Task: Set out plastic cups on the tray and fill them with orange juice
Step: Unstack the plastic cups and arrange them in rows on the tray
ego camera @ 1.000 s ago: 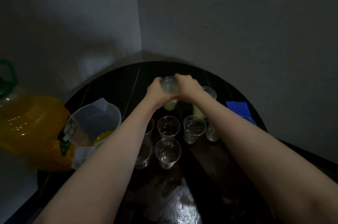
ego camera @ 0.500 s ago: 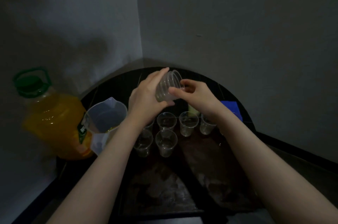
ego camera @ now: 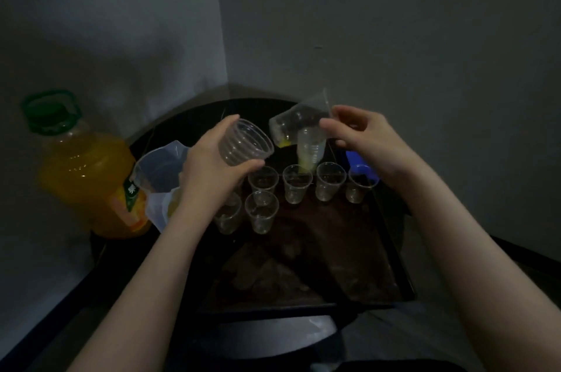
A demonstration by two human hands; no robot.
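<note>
My left hand point(ego camera: 209, 165) grips a stack of clear plastic cups point(ego camera: 243, 142), tilted with its mouth toward the right. My right hand point(ego camera: 361, 134) pinches the rim of a single clear cup point(ego camera: 296, 124), held tilted in the air, with a trace of yellow juice at its bottom. Several empty clear cups point(ego camera: 296, 183) stand in two rows on the far part of the dark tray point(ego camera: 394, 280). Another cup stack point(ego camera: 311, 147) with yellowish liquid at its base stands behind the row.
A large orange juice bottle point(ego camera: 82, 177) with a green cap stands at the left, beside a clear plastic jug point(ego camera: 158, 171) holding a little juice. A blue object point(ego camera: 358, 159) lies behind my right wrist. The round black table sits in a wall corner.
My hands have drawn apart: the right one has pulled a single cup off the stack and moved right, while the left keeps the stack. The view has tilted and pulled back.
</note>
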